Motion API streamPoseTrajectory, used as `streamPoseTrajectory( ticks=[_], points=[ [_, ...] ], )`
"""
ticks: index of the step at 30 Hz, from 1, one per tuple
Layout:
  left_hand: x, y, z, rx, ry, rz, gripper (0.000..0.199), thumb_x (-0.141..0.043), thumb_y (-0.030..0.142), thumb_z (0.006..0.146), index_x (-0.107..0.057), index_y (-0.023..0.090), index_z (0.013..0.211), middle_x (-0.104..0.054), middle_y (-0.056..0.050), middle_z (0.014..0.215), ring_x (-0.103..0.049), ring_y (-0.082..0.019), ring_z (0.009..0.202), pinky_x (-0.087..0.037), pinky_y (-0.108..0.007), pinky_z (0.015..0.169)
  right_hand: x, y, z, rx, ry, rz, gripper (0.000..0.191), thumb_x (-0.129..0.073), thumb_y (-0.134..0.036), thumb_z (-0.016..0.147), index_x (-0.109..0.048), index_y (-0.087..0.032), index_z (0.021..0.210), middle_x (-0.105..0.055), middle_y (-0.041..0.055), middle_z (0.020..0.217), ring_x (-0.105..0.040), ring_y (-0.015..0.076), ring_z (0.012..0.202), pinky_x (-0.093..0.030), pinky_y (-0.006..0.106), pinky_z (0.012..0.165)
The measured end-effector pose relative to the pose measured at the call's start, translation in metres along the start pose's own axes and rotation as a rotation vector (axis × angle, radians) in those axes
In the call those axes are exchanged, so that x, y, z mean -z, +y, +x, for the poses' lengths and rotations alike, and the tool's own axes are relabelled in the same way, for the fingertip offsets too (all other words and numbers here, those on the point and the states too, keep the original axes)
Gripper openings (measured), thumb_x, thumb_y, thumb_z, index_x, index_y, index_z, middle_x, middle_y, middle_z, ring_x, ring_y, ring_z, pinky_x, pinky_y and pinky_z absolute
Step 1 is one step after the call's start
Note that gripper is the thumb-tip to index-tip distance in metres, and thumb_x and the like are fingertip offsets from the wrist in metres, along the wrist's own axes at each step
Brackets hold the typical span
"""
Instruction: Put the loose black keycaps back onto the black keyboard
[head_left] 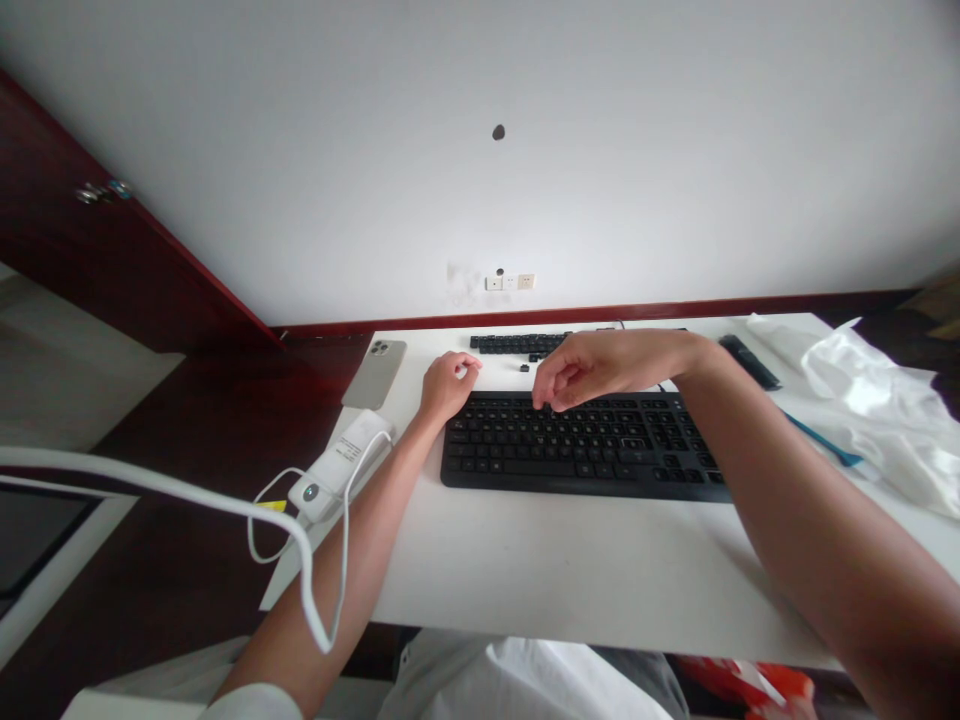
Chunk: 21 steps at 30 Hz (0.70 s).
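Head cam: looks like fiddly keyboard point(540, 467) work; right hand point(589, 366) above, left hand point(448, 384) by its corner, can't tell either grip, calls for steady fingers.

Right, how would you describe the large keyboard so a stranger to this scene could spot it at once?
Find the white table. Across its middle lies a wide black keyboard, partly hidden by the right hand. Unlike the smaller group of black keys behind it, this sits nearer the person and shows a long space bar.
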<state>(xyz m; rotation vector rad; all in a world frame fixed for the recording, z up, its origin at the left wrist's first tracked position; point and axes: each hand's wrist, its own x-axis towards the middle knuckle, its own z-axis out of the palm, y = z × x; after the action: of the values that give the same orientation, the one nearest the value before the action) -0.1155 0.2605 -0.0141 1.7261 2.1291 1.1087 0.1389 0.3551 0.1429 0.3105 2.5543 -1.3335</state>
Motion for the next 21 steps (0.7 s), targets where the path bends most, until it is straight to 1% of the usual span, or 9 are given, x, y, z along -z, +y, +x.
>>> streamPoseTrajectory(
  ticks=[5, 8, 11, 15, 18, 21],
  points=[
    [0.001, 0.002, 0.000, 0.017, -0.010, 0.003, 0.021, -0.056, 0.025, 0.093, -0.077, 0.025, 0.091, -0.077, -0.002, 0.103, -0.065, -0.019, 0.092, -0.051, -0.031, 0.089, -0.001, 0.001, -0.001, -0.034, -0.071, -0.038, 0.037, -0.066, -0.054, 0.090, -0.081, -0.025, 0.109, -0.080, 0.0043, 0.103, -0.073, 0.0216, 0.093, -0.055, 0.028, 0.077],
    [0.001, 0.003, -0.001, 0.017, -0.007, -0.002, 0.021, -0.056, 0.024, 0.093, -0.077, 0.025, 0.090, -0.077, -0.002, 0.102, -0.065, -0.019, 0.090, -0.050, -0.031, 0.087, -0.002, 0.003, 0.001, -0.054, -0.086, -0.035, 0.037, -0.065, -0.054, 0.091, -0.081, -0.023, 0.104, -0.080, 0.0050, 0.098, -0.073, 0.0210, 0.089, -0.054, 0.028, 0.076],
    [0.002, 0.004, -0.001, 0.010, -0.008, 0.003, 0.020, -0.057, 0.023, 0.092, -0.076, 0.024, 0.090, -0.077, -0.002, 0.101, -0.064, -0.019, 0.087, -0.050, -0.032, 0.086, -0.002, 0.007, 0.004, -0.065, -0.062, -0.046, 0.036, -0.066, -0.051, 0.089, -0.081, -0.021, 0.101, -0.080, 0.0053, 0.097, -0.073, 0.0217, 0.091, -0.054, 0.029, 0.077],
    [0.003, 0.006, -0.001, 0.002, -0.010, 0.018, 0.019, -0.058, 0.021, 0.092, -0.076, 0.024, 0.090, -0.077, -0.002, 0.100, -0.064, -0.019, 0.086, -0.050, -0.032, 0.085, -0.007, 0.019, 0.005, -0.075, -0.047, -0.074, 0.038, -0.066, -0.050, 0.089, -0.079, -0.019, 0.106, -0.080, 0.0073, 0.103, -0.073, 0.0235, 0.095, -0.053, 0.030, 0.081],
    [0.004, 0.006, -0.001, -0.001, -0.005, 0.013, 0.018, -0.059, 0.020, 0.092, -0.076, 0.024, 0.090, -0.076, -0.002, 0.098, -0.063, -0.019, 0.084, -0.049, -0.031, 0.083, -0.019, 0.032, -0.002, -0.101, 0.001, -0.086, 0.038, -0.064, -0.049, 0.091, -0.078, -0.019, 0.109, -0.080, 0.0078, 0.105, -0.073, 0.0237, 0.096, -0.054, 0.031, 0.082],
    [0.003, 0.006, -0.001, -0.014, 0.002, 0.003, 0.018, -0.059, 0.020, 0.091, -0.076, 0.024, 0.089, -0.076, -0.001, 0.096, -0.063, -0.019, 0.083, -0.049, -0.031, 0.082, -0.034, 0.043, -0.012, -0.128, 0.096, -0.094, 0.035, -0.063, -0.047, 0.092, -0.077, -0.020, 0.111, -0.079, 0.0070, 0.104, -0.073, 0.0231, 0.096, -0.055, 0.032, 0.082]
  ],
)
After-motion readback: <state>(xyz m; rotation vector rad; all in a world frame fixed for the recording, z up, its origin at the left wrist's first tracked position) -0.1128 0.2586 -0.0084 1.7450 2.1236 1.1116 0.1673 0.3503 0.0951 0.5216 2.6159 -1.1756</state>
